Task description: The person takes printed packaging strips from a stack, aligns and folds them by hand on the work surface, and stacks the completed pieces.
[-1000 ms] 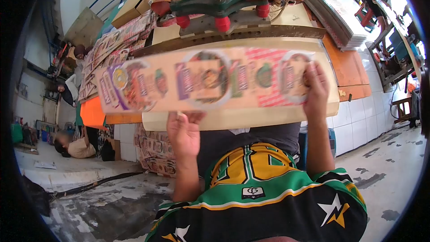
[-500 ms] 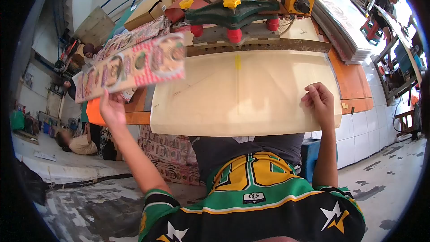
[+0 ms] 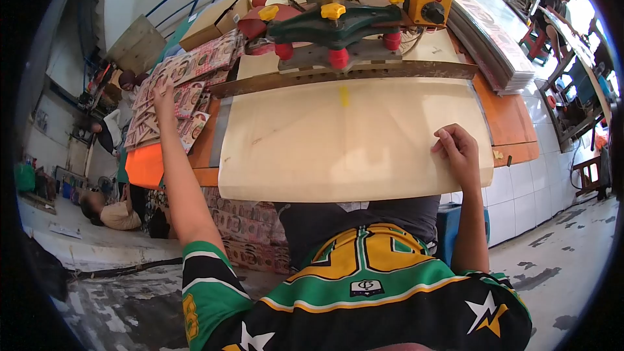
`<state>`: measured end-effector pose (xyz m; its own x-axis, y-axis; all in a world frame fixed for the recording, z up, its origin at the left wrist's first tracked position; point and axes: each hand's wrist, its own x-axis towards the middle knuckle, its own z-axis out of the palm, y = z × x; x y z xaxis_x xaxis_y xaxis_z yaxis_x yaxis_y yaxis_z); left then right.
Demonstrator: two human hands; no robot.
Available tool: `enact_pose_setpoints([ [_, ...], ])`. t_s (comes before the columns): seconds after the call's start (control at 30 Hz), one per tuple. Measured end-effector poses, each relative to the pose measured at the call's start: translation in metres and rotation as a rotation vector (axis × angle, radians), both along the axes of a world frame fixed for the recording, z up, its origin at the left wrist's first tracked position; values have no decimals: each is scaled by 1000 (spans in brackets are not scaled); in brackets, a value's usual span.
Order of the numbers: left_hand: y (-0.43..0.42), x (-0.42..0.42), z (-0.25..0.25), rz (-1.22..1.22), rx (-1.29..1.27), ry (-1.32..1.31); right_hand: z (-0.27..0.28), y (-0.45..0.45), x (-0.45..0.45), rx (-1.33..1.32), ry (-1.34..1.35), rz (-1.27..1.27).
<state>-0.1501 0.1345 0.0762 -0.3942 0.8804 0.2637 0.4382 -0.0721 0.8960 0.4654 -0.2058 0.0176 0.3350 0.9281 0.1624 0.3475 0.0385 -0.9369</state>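
My left hand (image 3: 164, 99) is over a pile of printed sheets (image 3: 195, 65) at the left, thumb and fingers apart on the top sheets. The sheets have a red-checked pattern with food pictures and lie overlapping at angles. My right hand (image 3: 460, 148) hovers at or rests on the right part of a wide cream sheet (image 3: 351, 149), its fingers loosely curled in with nothing visible in them. The cream sheet lies in front of a heat-press machine (image 3: 335, 29) with a green arm, yellow knobs and a long metal bar (image 3: 351, 73).
A yellow control box (image 3: 427, 3) with a black dial is beside the press. Flat printed sheets (image 3: 487, 32) are stacked at the right. A cardboard box (image 3: 214, 21) stands behind the left pile. Printed bundles (image 3: 247, 227) lie below the table. Other people sit at left and far right.
My left hand has moved up and away with the printed sheet it held, onto the left pile, and its fingers have parted. The right hand stays nearly in place.
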Motion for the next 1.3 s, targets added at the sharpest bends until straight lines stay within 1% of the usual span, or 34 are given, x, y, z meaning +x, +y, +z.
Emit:
enact_pose_setpoints([
  [0.03, -4, 16, -4, 150, -51, 108, 1, 1, 0, 1, 14, 11],
  [0.07, -4, 16, -8, 148, -50, 107, 1, 2, 0, 2, 12, 9],
  [0.13, -7, 18, -16, 43, 8, 253, 1, 2, 0, 5, 0, 21],
  [0.17, -8, 18, -19, 42, 6, 254, 1, 2, 0, 4, 0, 20],
  [0.2, -25, 37, -9, 27, -26, 252, 1, 2, 0, 2, 6, 13],
  [0.27, -40, 52, -9, 14, -59, 251, 2, 2, 0, -1, 13, 6],
  [0.33, -51, 61, -14, -144, 198, 329, 3, 2, -1, -15, 19, 5],
  [0.37, -61, 69, -13, -145, 196, 329, 3, 2, -1, -16, 19, 4],
  [0.43, -101, 106, 7, -125, 38, 213, 3, 2, -2, 1, 26, 7],
  [0.47, -110, 113, 0, -130, 35, 213, 2, 2, -1, -2, 27, 3],
  [0.53, -125, 125, -21, -212, 290, 218, 1, 2, 3, -9, 29, 25],
  [0.57, -133, 130, -30, -228, 291, 212, 0, 2, 4, -10, 24, 9],
  [0.63, -151, 144, -49, -275, 226, 94, 1, 2, 7, -19, 71, 61],
  [0.67, -166, 157, -48, -302, 168, 41, 5, 0, 10, -20, 61, 29],
  [0.7, -182, 167, -48, -333, 109, -11, 10, -1, 12, -49, 104, 73],
  [0.77, -196, 172, -64, -337, 11, -101, 20, -3, 22, -74, 168, 135],
  [0.8, -201, 173, -76, -338, 66, -126, 25, -3, 27, -76, 158, 99],
  [0.83, -204, 175, -87, -335, 119, -152, 30, -3, 33, -14, 170, 66],
  [0.87, -207, 172, -93, -363, 114, -164, 34, -3, 41, 49, 181, 38],
  [0.93, -213, 166, -93, -268, 101, -182, 42, -3, 61, 95, 152, -30],
  [1.0, -218, 166, -86, -267, 91, -189, 52, 1, 78, 215, 167, -226],
  [1.03, -219, 167, -84, -251, 83, -192, 55, 2, 89, 227, 170, -293],
  [1.07, -218, 168, -85, -256, 87, -195, 55, 5, 103, 232, 168, -297],
  [1.13, -215, 169, -88, -272, 86, -205, 53, 13, 131, 294, 67, -439],
  [1.2, -215, 170, -88, -268, 73, -184, 52, 21, 159, 317, 27, -486],
  [1.27, -216, 173, -88, -261, 57, -163, 51, 33, 187, 362, -457, -760],
  [1.3, -218, 174, -86, -255, 59, -149, 54, 36, 199, 364, -461, -764],
])
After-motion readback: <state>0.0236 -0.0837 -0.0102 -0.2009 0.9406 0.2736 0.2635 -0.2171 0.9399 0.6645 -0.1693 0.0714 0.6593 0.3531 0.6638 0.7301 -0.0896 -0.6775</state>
